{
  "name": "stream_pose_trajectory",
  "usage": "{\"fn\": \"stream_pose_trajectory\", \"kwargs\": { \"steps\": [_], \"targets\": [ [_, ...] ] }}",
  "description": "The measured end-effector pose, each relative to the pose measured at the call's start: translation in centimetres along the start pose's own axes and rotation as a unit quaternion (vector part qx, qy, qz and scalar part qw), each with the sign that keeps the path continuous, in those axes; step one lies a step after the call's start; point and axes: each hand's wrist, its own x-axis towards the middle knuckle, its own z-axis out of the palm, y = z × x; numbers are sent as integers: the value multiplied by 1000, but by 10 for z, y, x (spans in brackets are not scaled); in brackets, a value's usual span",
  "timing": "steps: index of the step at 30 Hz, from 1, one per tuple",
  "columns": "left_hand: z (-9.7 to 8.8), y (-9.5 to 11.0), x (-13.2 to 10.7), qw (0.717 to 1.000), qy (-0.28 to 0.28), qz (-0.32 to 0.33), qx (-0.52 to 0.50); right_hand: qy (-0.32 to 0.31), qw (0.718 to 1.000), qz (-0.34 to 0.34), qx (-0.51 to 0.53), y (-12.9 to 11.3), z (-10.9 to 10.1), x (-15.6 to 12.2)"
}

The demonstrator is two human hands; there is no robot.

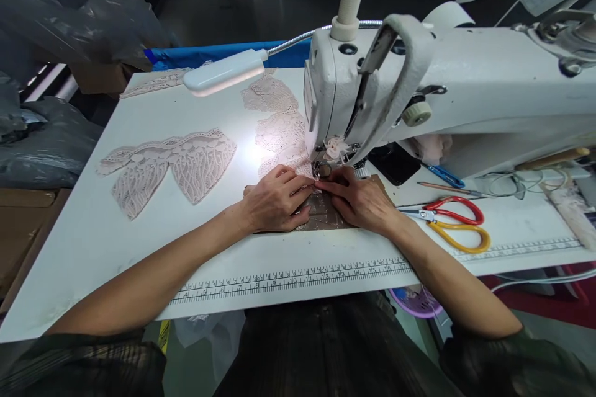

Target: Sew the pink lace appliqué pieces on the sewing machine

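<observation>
A white sewing machine point(326, 87) stands over the table, with a pale pink lace piece point(282, 136) running back from its presser foot point(322, 169). My left hand point(279, 198) lies left of the foot, its fingers curled and pressed together on the lace's near edge. From the other side, my right hand point(361, 198) pinches the lace close to the needle, its thumb tucked under. The fingertips of both hands nearly meet there, and they partly hide the edge between them. Beneath the hands is a brown, shiny plate point(323, 214).
On the left lies a separate lace piece point(186, 164) with two cups. A lit lamp point(226, 73) hangs over the table. Scissors point(459, 223) with red and yellow handles, a black phone point(395, 163) and a blue snipper point(443, 176) lie right. A printed ruler point(293, 279) follows the front edge.
</observation>
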Motion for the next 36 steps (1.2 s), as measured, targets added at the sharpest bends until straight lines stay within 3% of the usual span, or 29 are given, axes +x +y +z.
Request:
{"fn": "stream_pose_trajectory", "kwargs": {
  "steps": [8, 13, 22, 36],
  "targets": [
    [3, -1, 1, 999, 41, 12, -18, 95, 986, 35, 131, -2, 1, -2],
    [4, -1, 0, 999, 28, 18, -14, 110, 984, 43, 134, -5, 2, -2],
    [3, 2, -1, 1000, 20, 3, -15, 58, 996, -22, 69, -10, 4, -4],
    [-2, -2, 2, 1000, -18, -10, -15, -29, 997, 7, -74, -30, -7, 0]
  ]
}}
